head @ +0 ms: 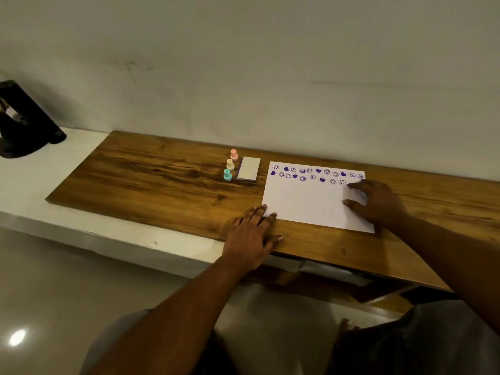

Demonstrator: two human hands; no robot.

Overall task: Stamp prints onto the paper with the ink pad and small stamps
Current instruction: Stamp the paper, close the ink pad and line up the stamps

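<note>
A white sheet of paper (308, 201) lies on the wooden board (151, 177), with two rows of purple smiley and heart prints along its far edge. My right hand (378, 204) rests flat on the paper's right side, fingers spread. My left hand (251, 234) lies flat on the board, its fingertips touching the paper's near left corner. Left of the paper sits the closed ink pad (248, 168). Three small stamps stand upright in a line beside it: pink (234, 155), cream (230, 164) and teal (227, 175). Neither hand holds anything.
The board lies on a white ledge (67, 185) against a plain wall. A black object (24, 123) stands at the ledge's far left. The floor shows below the ledge's front edge.
</note>
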